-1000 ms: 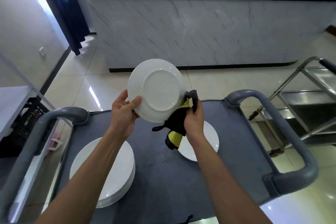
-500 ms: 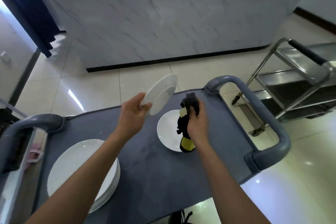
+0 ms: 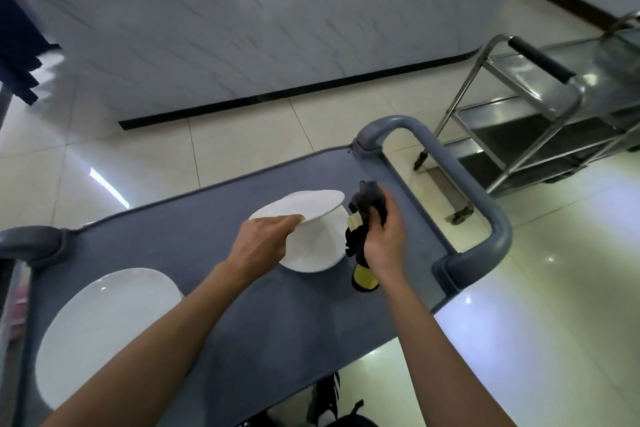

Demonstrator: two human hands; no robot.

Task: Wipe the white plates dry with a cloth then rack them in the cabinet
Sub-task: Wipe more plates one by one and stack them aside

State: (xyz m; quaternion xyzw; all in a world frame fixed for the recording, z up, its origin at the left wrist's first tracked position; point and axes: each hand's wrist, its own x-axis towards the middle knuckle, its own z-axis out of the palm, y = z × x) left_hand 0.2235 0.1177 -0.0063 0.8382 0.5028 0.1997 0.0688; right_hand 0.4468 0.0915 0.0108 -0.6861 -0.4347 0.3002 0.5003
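A white plate (image 3: 304, 206) is held by its near rim in the left hand (image 3: 263, 243); the fingers are curled round the rim. The plate is kept almost flat, directly above a second white plate (image 3: 315, 250), which lies on the grey top of the cart (image 3: 194, 253). Whether the two plates touch cannot be told. A dark cloth with a yellow part (image 3: 363, 243) is clutched in the right hand (image 3: 384, 239), the fingers closed round it, just to the right of both plates. The yellow end of the cloth hangs down below the wrist, close to the cart top.

A stack of white plates (image 3: 104, 326) is seen on the near left part of the cart, well apart from the hands. The cart is bounded by grey rounded handles (image 3: 485, 204) at its left and right ends. A steel trolley (image 3: 540, 121) is placed on the tiled floor to the right. Behind the cart, a marble-patterned counter front (image 3: 263, 24) with a black base strip is visible.
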